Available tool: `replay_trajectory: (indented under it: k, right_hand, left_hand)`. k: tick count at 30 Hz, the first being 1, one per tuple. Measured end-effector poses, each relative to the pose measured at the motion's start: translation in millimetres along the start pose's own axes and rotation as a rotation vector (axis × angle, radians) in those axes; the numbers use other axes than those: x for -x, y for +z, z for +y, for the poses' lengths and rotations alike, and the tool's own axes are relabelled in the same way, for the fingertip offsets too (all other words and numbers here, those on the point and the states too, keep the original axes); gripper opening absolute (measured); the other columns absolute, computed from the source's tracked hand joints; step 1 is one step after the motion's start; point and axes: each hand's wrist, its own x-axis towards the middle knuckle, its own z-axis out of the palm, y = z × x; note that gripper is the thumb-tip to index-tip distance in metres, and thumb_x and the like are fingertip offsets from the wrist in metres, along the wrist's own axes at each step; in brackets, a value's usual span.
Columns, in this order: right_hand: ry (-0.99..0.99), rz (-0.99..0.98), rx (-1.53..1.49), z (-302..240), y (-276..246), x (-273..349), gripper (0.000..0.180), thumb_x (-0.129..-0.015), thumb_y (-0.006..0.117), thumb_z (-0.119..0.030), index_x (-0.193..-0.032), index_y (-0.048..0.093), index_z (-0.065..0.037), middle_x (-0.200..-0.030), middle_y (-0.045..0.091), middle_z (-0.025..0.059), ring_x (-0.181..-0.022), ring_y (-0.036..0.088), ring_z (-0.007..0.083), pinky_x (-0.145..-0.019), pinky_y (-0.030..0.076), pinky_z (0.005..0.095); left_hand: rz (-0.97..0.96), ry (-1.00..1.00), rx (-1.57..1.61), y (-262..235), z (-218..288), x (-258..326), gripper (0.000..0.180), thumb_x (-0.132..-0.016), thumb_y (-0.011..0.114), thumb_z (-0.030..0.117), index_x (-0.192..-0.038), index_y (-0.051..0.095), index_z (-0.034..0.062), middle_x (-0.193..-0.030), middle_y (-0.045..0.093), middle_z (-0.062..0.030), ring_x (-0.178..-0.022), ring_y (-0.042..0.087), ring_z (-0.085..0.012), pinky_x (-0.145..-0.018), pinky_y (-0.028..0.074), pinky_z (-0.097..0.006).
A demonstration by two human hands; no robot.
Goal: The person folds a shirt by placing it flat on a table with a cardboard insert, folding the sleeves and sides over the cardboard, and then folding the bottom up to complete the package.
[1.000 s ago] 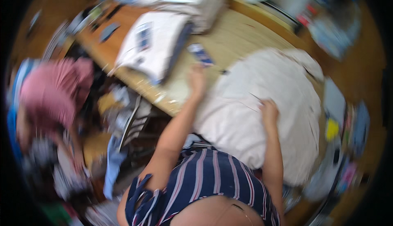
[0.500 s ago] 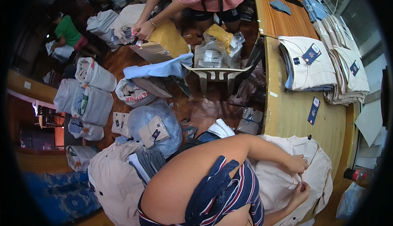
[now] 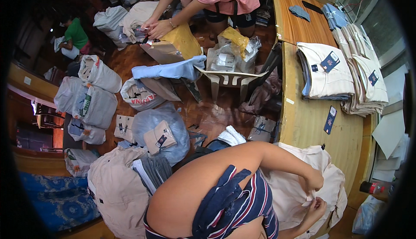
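Two hands meet over one cream garment (image 3: 281, 191), which lies loosely spread on the near end of the desk (image 3: 349, 139), in the lower right of our view. Our right hand (image 3: 318, 208) has its fingers drawn together, apparently pinching a small raised fold of the cloth. Our left hand (image 3: 315, 182) bends down just above it, its fingers pointing into the same spot; the back of the hand hides their tips, so we cannot tell whether they pinch or only press. To work this spot well, we would steady the cloth close beside the pinch and grip just the layer we want, since the garment is rumpled and a second layer could easily be caught. A light hold should serve better than a tug, which might stretch or crease soft cloth. The view centres on the floor, so we would do well to look squarely at our fingers. We would also keep loose cloth away from the dark blue tag (image 3: 330, 120) lying apart beyond it, and from the folded pile (image 3: 331, 83) farther along the desk.
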Motion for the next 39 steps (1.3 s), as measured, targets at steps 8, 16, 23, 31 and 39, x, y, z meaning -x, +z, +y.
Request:
replay_trajectory:
  k: [8,16,23,31,39]
  right_hand:
    - [-0.111,0.125,0.027,11,3,9,0.011,-0.07,0.056,0.001,-0.081,0.055,0.003,-0.071,0.047,0.007,-0.055,0.042,0.0149,-0.051,0.036,0.0257]
    - [-0.017,0.103,0.029,2,3,14,0.014,-0.07,0.055,0.003,-0.084,0.056,0.003,-0.073,0.046,0.0073,-0.056,0.043,0.0152,-0.053,0.038,0.0258]
    - [0.044,0.095,-0.04,14,13,18,0.015,-0.068,0.053,0.005,-0.083,0.055,0.006,-0.078,0.046,0.0116,-0.066,0.049,0.0227,-0.061,0.041,0.0286]
    - [0.15,0.382,-0.353,-22,14,3,0.01,-0.065,0.06,0.002,-0.072,0.054,0.005,-0.072,0.053,0.0115,-0.067,0.052,0.0204,-0.062,0.042,0.0275]
    - [0.445,0.566,-0.645,-25,26,17,0.021,-0.066,0.065,-0.001,-0.086,0.061,0.001,-0.075,0.061,0.0071,-0.066,0.055,0.0107,-0.062,0.044,0.0221]
  left_hand:
    - [0.224,0.235,0.151,8,6,16,0.036,-0.069,0.059,0.039,-0.084,0.064,0.0062,-0.116,0.046,-0.0085,-0.106,0.043,-0.0264,-0.076,0.042,-0.036]
    - [0.326,0.08,-0.075,-2,-1,12,0.022,-0.065,0.06,0.022,-0.069,0.062,-0.0003,-0.07,0.06,-0.0111,-0.065,0.057,-0.0302,-0.058,0.045,-0.038]
    - [0.315,0.318,0.117,-36,-5,3,0.023,-0.056,0.066,0.02,-0.061,0.059,-0.0013,-0.06,0.056,-0.0154,-0.058,0.055,-0.0306,-0.055,0.044,-0.038]
    - [0.251,0.201,0.598,-60,-38,18,0.032,-0.058,0.074,0.025,-0.073,0.059,0.0015,-0.065,0.056,-0.0088,-0.058,0.052,-0.0163,-0.052,0.041,-0.028]
    - [0.228,0.164,0.733,-76,-26,15,0.012,-0.062,0.071,0.008,-0.069,0.063,0.0029,-0.066,0.059,-0.0017,-0.056,0.047,-0.0061,-0.052,0.037,-0.02]
